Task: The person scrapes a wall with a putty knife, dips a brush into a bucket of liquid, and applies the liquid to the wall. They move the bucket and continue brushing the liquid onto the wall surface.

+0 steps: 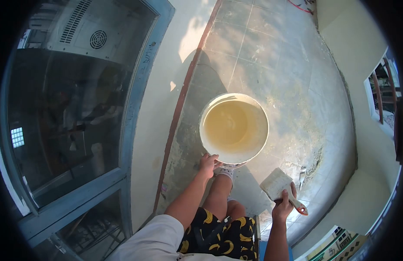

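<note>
A round white bucket with cloudy yellowish liquid in it is in the middle of the view. At its near rim, my left hand grips the edge with the fingers partly hidden. On the right, my right hand is closed around the handle of a wide paintbrush. The brush's pale, coated bristle end points up and left, apart from the bucket. Its handle end has a red-orange tip with a hole.
Dusty grey floor tiles run along a balcony or walkway. To the left are a pale wall with a reddish-brown base strip and a blue-framed glass door. A low cream wall bounds the right side.
</note>
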`<state>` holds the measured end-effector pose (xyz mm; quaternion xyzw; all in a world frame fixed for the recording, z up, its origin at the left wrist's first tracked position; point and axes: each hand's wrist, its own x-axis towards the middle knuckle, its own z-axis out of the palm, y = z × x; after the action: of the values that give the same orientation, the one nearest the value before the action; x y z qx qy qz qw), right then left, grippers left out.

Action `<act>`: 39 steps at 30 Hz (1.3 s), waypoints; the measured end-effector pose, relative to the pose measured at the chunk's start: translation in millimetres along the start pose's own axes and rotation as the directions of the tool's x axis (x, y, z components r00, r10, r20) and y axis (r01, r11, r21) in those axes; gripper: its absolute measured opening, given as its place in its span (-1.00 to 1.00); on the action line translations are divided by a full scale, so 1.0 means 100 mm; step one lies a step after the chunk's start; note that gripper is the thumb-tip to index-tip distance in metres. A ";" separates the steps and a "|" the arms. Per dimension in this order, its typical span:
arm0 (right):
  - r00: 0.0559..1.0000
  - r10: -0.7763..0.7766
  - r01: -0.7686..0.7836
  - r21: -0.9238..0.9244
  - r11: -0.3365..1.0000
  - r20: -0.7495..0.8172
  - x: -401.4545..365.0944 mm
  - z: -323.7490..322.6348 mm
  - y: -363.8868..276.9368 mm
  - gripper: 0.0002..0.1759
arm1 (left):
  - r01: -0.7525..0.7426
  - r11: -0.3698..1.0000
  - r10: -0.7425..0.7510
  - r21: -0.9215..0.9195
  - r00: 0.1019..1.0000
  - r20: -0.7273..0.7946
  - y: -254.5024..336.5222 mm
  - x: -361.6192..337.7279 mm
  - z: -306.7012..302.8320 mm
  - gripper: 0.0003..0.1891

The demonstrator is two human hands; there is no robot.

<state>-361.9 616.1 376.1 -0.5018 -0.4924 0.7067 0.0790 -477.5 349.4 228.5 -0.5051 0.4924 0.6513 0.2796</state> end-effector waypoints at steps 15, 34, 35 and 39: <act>0.993 0.046 -0.018 -0.246 0.969 0.106 1.91 1.28 -0.98 -0.44 | 0.014 0.984 -0.025 -0.179 0.998 -0.059 0.73 0.88 1.32 -0.61; 0.801 0.078 -0.043 -0.073 0.996 0.594 3.19 3.60 -1.34 -0.52 | -0.033 0.959 0.033 -0.282 0.999 -0.005 1.21 1.61 2.50 -0.54; 0.800 0.089 -0.051 -0.082 0.995 0.593 3.13 3.81 -1.26 -0.52 | -0.027 0.958 0.025 -0.285 1.000 -0.012 1.22 1.72 2.52 -0.54; 0.767 0.089 -0.036 -0.096 0.995 0.635 3.03 4.52 -0.72 -0.45 | 0.140 0.843 -0.011 -0.520 0.970 0.243 1.14 2.25 2.51 -0.57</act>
<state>-892.0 557.1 246.3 -0.2508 -0.5002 0.8175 -0.1363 -747.1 510.3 60.6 -0.5031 0.2361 0.8046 0.2092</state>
